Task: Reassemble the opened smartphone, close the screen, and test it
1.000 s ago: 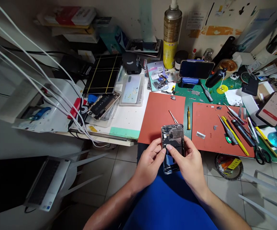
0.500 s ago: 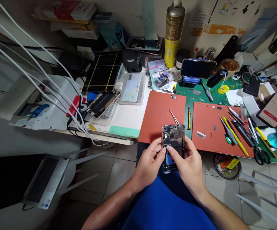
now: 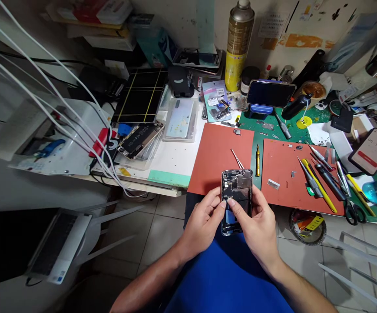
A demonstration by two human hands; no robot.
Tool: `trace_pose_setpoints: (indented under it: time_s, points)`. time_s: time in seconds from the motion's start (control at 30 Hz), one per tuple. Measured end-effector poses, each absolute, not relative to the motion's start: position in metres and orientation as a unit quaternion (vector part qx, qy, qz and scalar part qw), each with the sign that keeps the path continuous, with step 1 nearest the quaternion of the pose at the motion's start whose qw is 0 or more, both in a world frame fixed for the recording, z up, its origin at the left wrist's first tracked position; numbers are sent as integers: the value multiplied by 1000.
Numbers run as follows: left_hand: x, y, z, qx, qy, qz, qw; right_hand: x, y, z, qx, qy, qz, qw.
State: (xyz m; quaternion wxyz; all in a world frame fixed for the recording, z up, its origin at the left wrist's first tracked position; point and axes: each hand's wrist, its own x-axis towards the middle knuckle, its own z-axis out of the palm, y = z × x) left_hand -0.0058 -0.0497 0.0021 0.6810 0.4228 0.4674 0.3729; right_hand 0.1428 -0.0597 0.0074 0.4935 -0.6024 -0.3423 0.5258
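Both hands grip the opened phone (image 3: pixel 238 184) above the lap, at the near edge of the red mat (image 3: pixel 217 156): left hand (image 3: pixel 203 224) on its left side, right hand (image 3: pixel 258 224) on its right (thumbs meet on its insides). A clear tray (image 3: pixel 179 140) holds a white cover (image 3: pixel 178 118); a round tin (image 3: pixel 292 226) holds coloured scraps (image 3: pixel 309 224).

The opened phone (image 3: pixel 237 184) I hold has a glossy metal frame; the red mat (image 3: pixel 217 156) looks matt and smooth, rubbery.
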Motion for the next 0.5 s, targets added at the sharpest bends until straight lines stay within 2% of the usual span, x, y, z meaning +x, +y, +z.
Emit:
trace_pose_setpoints:
  time_s: [0.5]
  points:
    - [-7, -50, 1, 435, 466, 376, 673, 140, -62, 10, -620, -364, 496, 487]
